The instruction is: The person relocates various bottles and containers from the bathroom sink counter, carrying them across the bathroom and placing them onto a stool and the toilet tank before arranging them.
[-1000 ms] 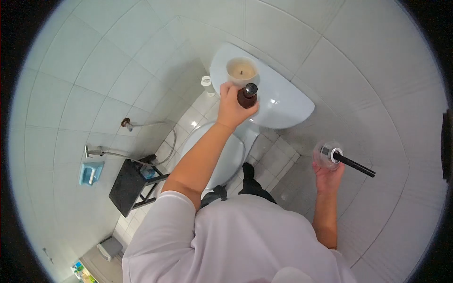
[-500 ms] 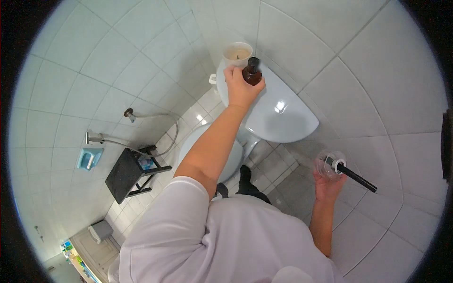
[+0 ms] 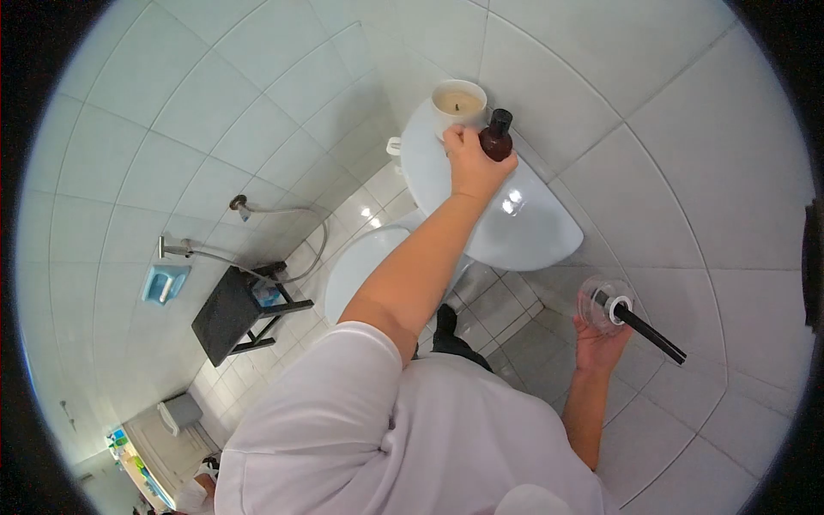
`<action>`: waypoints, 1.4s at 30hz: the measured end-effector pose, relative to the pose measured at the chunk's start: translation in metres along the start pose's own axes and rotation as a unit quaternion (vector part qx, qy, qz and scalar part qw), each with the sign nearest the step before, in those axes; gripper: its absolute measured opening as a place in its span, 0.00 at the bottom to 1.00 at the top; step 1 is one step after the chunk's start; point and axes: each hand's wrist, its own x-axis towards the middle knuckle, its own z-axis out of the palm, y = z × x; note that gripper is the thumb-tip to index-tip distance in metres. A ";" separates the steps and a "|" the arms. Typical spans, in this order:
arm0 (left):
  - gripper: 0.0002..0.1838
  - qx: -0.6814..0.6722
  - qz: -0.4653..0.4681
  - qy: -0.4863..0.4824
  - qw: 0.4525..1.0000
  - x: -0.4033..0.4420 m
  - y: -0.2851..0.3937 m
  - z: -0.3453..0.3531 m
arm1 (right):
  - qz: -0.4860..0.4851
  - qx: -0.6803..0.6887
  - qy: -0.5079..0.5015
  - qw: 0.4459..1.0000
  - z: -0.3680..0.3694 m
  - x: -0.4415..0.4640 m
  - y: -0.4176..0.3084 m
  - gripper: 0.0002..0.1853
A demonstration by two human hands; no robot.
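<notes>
My left hand [image 3: 478,165] is wrapped round a dark brown bottle [image 3: 496,140] with a black cap. Just beside that bottle, a cream candle in a white bowl [image 3: 459,101] stands on the pale toilet tank lid [image 3: 532,227]. Whether the bottle's base touches the lid is hidden. Off to the right, my right hand [image 3: 598,345] holds a clear round glass vessel [image 3: 594,302] from below. It has a silver collar, and black sticks [image 3: 654,335] come out of its neck, tilted toward the lower right.
Below the tank is the closed toilet [image 3: 360,262]. A black stool [image 3: 230,316] stands at the left, near a hose [image 3: 322,245] and a blue soap dish [image 3: 165,284] on the tiled wall. Part of another person [image 3: 199,491] shows at the lower left beside a grey bin [image 3: 179,413].
My left hand and the brown bottle have shifted right and up in view, staying beside the candle. My right hand has dropped slightly. Another person has come into view at the lower left.
</notes>
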 end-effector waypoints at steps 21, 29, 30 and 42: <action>0.26 -0.027 -0.002 0.026 0.999 -0.008 -0.003 0.016 | 0.007 -0.106 -0.067 0.992 0.022 0.008 0.003 0.23; 0.30 0.031 0.064 0.006 0.997 -0.028 -0.005 -0.007 | 0.074 -0.147 -0.061 0.984 0.047 0.033 0.024 0.24; 0.28 0.036 0.060 0.009 0.997 -0.032 -0.003 -0.013 | 0.101 -0.143 -0.060 0.983 0.048 0.040 0.029 0.24; 0.33 0.125 0.071 -0.028 0.989 -0.041 -0.030 -0.052 | 0.140 -0.147 -0.124 0.971 0.109 0.084 0.075 0.15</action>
